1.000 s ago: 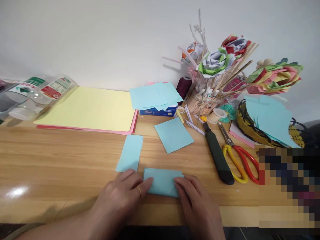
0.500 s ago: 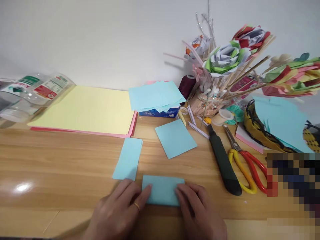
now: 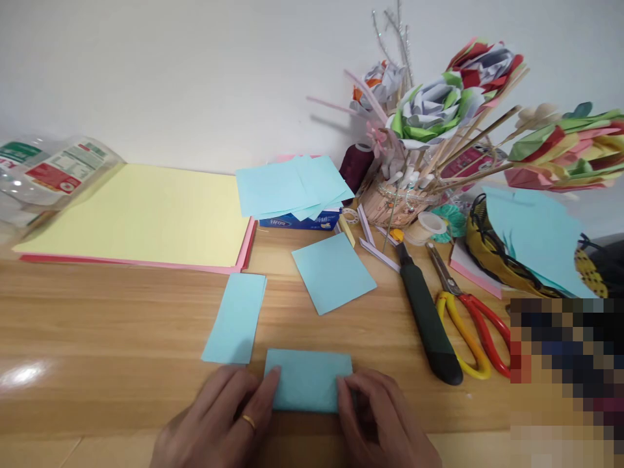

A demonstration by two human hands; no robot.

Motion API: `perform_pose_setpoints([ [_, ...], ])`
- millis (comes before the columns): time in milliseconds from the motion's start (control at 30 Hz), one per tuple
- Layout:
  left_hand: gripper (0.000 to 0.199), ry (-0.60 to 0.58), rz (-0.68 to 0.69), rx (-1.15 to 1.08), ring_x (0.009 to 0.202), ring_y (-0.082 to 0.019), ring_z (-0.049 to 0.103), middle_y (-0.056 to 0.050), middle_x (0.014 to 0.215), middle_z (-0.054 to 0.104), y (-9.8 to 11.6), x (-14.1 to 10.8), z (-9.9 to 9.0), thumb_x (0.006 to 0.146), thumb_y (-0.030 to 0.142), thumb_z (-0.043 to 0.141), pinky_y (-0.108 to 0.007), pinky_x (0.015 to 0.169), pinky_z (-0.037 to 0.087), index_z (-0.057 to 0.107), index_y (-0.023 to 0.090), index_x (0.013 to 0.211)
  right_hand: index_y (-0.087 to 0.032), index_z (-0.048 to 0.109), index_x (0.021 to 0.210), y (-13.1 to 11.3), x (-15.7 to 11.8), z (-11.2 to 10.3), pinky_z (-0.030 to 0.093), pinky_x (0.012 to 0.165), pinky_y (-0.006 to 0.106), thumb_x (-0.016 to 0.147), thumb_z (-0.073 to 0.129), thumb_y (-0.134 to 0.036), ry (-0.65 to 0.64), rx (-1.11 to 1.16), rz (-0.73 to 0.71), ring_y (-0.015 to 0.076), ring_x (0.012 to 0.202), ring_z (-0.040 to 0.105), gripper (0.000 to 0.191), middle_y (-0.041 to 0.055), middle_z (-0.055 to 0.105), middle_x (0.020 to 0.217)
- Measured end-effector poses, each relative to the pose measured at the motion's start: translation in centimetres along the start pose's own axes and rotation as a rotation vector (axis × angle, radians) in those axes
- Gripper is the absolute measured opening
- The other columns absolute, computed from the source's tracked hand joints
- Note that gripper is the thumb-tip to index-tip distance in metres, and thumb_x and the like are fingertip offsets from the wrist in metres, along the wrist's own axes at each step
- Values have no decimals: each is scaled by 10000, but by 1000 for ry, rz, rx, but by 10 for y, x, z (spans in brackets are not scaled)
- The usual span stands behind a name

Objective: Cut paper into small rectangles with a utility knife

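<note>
A folded blue paper rectangle [image 3: 309,382] lies flat on the wooden table, its long side running left to right. My left hand [image 3: 221,413] grips its left edge, thumb on top and the other fingers curled. At the right edge my right hand [image 3: 383,416] pinches the paper between thumb and fingers. Beyond my left hand is a narrow blue folded piece [image 3: 234,318]. A blue square [image 3: 334,273] rests farther back, turned at an angle.
Yellow sheets [image 3: 141,214] lie at the back left beside plastic bottles [image 3: 63,169]. More blue sheets [image 3: 292,188] top a blue box. A dark-handled cutter [image 3: 429,318], scissors [image 3: 470,312], a holder of paper flowers [image 3: 394,201] and a basket [image 3: 487,250] stand right.
The view has shifted slightly, so the table things appear farther left. Both hands remain at the two ends of the folded blue paper.
</note>
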State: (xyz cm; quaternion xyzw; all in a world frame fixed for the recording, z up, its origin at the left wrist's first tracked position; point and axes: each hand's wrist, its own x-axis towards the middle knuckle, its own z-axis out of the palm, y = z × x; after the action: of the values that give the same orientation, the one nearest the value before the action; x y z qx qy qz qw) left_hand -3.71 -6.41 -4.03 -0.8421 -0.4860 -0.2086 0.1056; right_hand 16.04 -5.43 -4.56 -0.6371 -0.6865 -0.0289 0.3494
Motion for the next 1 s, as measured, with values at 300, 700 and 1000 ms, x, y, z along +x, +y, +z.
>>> perform_pose_setpoints([
  [300, 355, -142, -82, 21, 775, -95, 605, 14, 803, 642, 7, -2, -6, 952, 75, 288, -151, 484, 413, 526, 187, 1191, -212, 616, 775, 3, -3, 1, 477, 595, 197, 906, 462, -314, -13, -4, 10, 104, 661, 648, 226, 6, 682, 744],
  [700, 325, -65, -82, 9, 756, -102, 582, 15, 751, 615, 7, 2, -4, 965, 82, 296, -172, 500, 378, 556, 170, 1140, -227, 622, 740, 1, 1, -1, 484, 594, 182, 929, 398, -349, -76, -1, 31, 96, 648, 641, 317, 10, 670, 727],
  [1000, 333, -73, -64, 16, 773, -106, 591, 8, 752, 620, 5, 2, -4, 947, 68, 310, -160, 523, 401, 557, 169, 1146, -224, 625, 741, 1, 0, -1, 469, 522, 171, 922, 409, -350, -78, 0, 34, 91, 622, 630, 308, 17, 657, 729],
])
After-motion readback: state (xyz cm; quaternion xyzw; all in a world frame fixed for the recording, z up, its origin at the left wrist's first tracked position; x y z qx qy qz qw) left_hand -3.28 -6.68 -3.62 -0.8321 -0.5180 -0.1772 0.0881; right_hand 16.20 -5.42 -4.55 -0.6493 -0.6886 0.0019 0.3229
